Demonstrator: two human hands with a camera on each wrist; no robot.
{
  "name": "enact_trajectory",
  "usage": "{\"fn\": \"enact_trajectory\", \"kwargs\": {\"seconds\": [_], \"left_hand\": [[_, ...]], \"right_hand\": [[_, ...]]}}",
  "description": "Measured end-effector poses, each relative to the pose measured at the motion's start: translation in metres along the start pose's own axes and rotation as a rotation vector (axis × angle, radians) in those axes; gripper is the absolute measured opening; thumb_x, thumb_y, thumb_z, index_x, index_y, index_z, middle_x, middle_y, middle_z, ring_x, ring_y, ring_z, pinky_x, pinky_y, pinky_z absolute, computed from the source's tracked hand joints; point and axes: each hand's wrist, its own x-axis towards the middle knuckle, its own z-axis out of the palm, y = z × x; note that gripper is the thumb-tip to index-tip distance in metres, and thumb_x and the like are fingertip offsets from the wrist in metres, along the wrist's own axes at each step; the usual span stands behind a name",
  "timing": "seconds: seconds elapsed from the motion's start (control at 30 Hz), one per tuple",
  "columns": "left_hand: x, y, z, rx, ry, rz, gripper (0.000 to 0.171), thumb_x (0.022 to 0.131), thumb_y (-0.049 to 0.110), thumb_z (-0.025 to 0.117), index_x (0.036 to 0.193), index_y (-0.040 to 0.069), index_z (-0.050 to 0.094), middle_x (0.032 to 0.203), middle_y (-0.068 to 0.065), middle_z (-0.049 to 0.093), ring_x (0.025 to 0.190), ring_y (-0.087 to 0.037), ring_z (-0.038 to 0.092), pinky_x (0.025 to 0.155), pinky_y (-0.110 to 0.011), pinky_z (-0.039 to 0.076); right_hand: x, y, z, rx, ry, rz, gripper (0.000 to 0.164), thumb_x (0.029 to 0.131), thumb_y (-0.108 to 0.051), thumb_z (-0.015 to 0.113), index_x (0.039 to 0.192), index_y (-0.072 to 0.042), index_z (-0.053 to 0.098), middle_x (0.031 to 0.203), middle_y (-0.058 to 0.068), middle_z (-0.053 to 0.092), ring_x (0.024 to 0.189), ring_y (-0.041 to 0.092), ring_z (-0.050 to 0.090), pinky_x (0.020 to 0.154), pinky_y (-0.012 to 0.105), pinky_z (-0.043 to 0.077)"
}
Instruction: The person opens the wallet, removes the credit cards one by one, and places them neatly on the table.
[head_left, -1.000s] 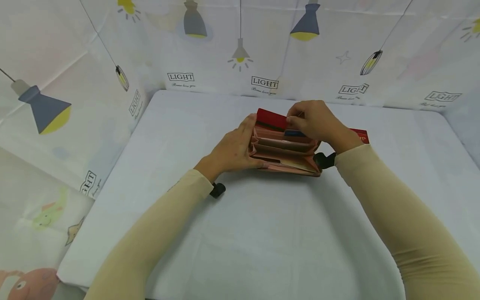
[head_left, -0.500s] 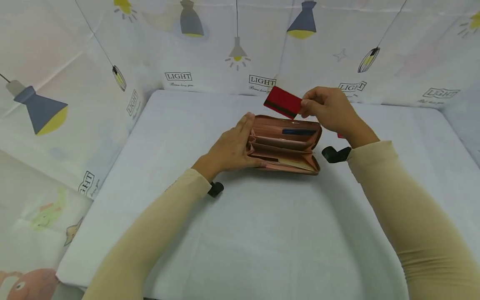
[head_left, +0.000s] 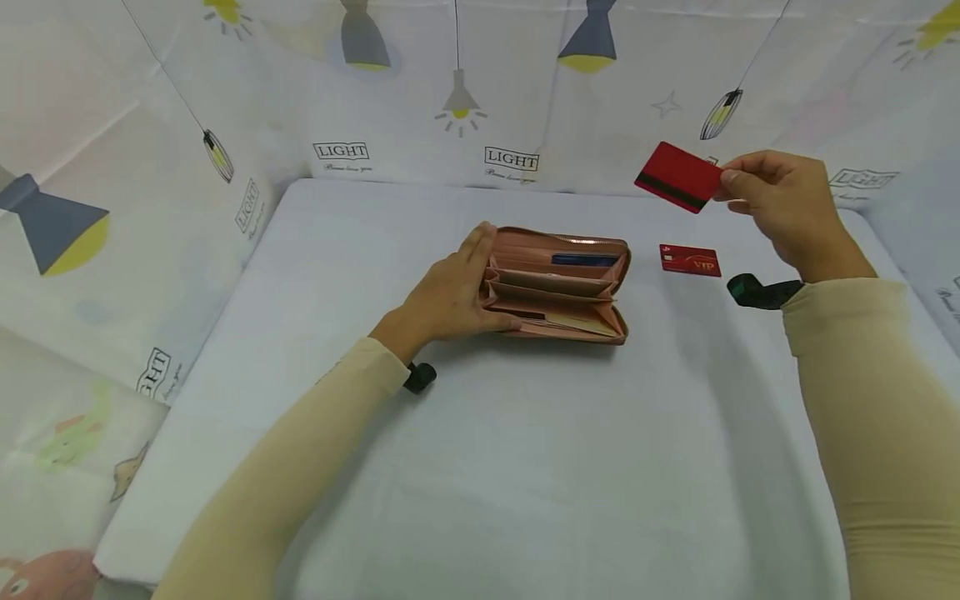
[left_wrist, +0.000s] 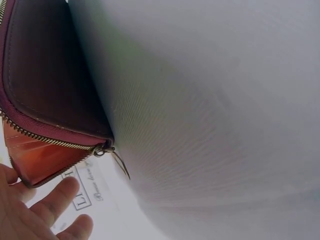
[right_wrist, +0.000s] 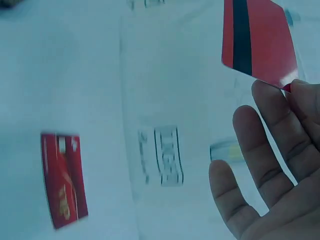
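My left hand (head_left: 450, 296) holds a brown zip-around wallet (head_left: 517, 242) at its left end, thumb along the front edge and fingers behind. The wallet stands unzipped, its compartments facing up. A dark blue card (head_left: 585, 260) sits in the back slots, and pale papers (head_left: 577, 323) in the front. Up and to the right, my right hand (head_left: 787, 204) pinches a red card (head_left: 678, 177) by one corner, its black stripe showing. Below it, a red VIP card (head_left: 690, 261) lies face up on the table. The left wrist view shows the wallet's outside and zipper pull (left_wrist: 121, 165).
A white-covered table (head_left: 562, 467) spreads under both arms. Behind it hangs a pale cloth backdrop (head_left: 420, 108) printed with lamps, and more cloth closes in the left side. Black wrist-camera mounts (head_left: 757, 292) stick out near both cuffs.
The right hand has drawn the striped red card up out of the wallet's back part and carried it right, uncovering the VIP card on the table. The left hand keeps its hold.
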Motion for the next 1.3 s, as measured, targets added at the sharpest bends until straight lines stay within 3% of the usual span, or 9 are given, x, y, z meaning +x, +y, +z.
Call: {"fn": "enact_trajectory", "kwargs": {"seconds": [0.1, 0.2, 0.3, 0.4, 0.43, 0.67, 0.87, 1.13, 1.3], "left_hand": [[0.001, 0.001, 0.0, 0.001, -0.003, -0.004, 0.134, 0.064, 0.089, 0.054, 0.153, 0.023, -0.019, 0.162, 0.003, -0.012, 0.144, -0.029, 0.027, 0.113, -0.041, 0.03], [0.001, 0.0, 0.001, 0.003, -0.001, -0.007, 0.133, 0.064, 0.09, 0.053, 0.153, 0.023, -0.019, 0.162, 0.004, -0.012, 0.143, -0.029, 0.028, 0.113, -0.041, 0.03], [0.0, 0.0, 0.001, 0.001, -0.001, -0.013, 0.132, 0.064, 0.09, 0.052, 0.154, 0.022, -0.017, 0.162, 0.006, -0.012, 0.144, -0.028, 0.027, 0.113, -0.04, 0.03], [-0.001, -0.001, 0.0, -0.006, -0.002, -0.02, 0.131, 0.065, 0.09, 0.052, 0.155, 0.021, -0.015, 0.161, 0.008, -0.013, 0.144, -0.028, 0.026, 0.114, -0.04, 0.029], [-0.001, -0.001, -0.001, -0.006, -0.002, -0.02, 0.131, 0.065, 0.09, 0.052, 0.155, 0.021, -0.015, 0.161, 0.008, -0.013, 0.144, -0.028, 0.025, 0.114, -0.04, 0.028], [0.002, 0.002, 0.0, -0.005, 0.003, -0.006, 0.131, 0.066, 0.089, 0.053, 0.154, 0.021, -0.016, 0.162, 0.005, -0.011, 0.144, -0.029, 0.026, 0.113, -0.042, 0.029], [0.001, 0.003, 0.002, -0.011, 0.002, -0.008, 0.129, 0.067, 0.088, 0.053, 0.154, 0.021, -0.016, 0.162, 0.007, -0.012, 0.144, -0.028, 0.027, 0.113, -0.042, 0.03], [0.0, 0.003, 0.002, 0.008, -0.001, 0.004, 0.131, 0.068, 0.086, 0.055, 0.154, 0.019, -0.017, 0.162, 0.003, -0.012, 0.148, -0.026, 0.013, 0.115, -0.045, 0.026], [0.001, 0.004, 0.004, 0.013, 0.007, 0.02, 0.13, 0.069, 0.086, 0.054, 0.154, 0.017, -0.016, 0.162, 0.001, -0.012, 0.149, -0.024, 0.01, 0.115, -0.045, 0.026]], "right_hand": [[-0.001, 0.013, -0.026, 0.048, 0.04, 0.072, 0.031, 0.092, -0.024, 0.065, 0.115, -0.003, 0.064, 0.099, -0.003, 0.067, 0.088, 0.01, 0.064, 0.07, 0.013, 0.052], [-0.002, 0.028, -0.05, 0.009, 0.088, 0.176, 0.037, 0.091, -0.032, 0.064, 0.12, -0.01, 0.063, 0.101, -0.008, 0.064, 0.089, 0.007, 0.062, 0.066, 0.013, 0.051], [-0.002, 0.045, -0.07, -0.067, 0.146, 0.289, 0.04, 0.091, -0.038, 0.06, 0.126, -0.018, 0.06, 0.104, -0.012, 0.061, 0.09, 0.004, 0.059, 0.088, 0.022, 0.049], [-0.003, 0.061, -0.085, -0.138, 0.198, 0.381, 0.037, 0.094, -0.041, 0.056, 0.128, -0.025, 0.058, 0.101, -0.016, 0.059, 0.092, 0.004, 0.056, 0.105, 0.037, 0.037], [-0.004, 0.065, -0.089, -0.153, 0.21, 0.405, 0.035, 0.095, -0.041, 0.055, 0.128, -0.027, 0.057, 0.1, -0.017, 0.058, 0.093, 0.004, 0.054, 0.107, 0.041, 0.033], [-0.007, 0.091, -0.116, -0.29, 0.234, 0.538, 0.029, 0.1, -0.044, 0.045, 0.124, -0.032, 0.056, 0.094, -0.019, 0.056, 0.097, 0.008, 0.048, 0.102, 0.045, 0.034], [-0.002, 0.105, -0.123, -0.385, 0.201, 0.567, 0.036, 0.1, -0.045, 0.041, 0.131, -0.031, 0.054, 0.099, -0.015, 0.054, 0.098, 0.01, 0.045, 0.096, 0.041, 0.036], [0.013, 0.125, -0.117, -0.509, 0.117, 0.518, 0.045, 0.101, -0.042, 0.039, 0.135, -0.015, 0.053, 0.105, -0.003, 0.052, 0.104, 0.022, 0.041, 0.093, 0.048, 0.037], [0.021, 0.14, -0.119, -0.576, 0.087, 0.501, 0.05, 0.1, -0.043, 0.04, 0.134, -0.009, 0.053, 0.111, 0.005, 0.053, 0.104, 0.027, 0.039, 0.081, 0.042, 0.038]]}}
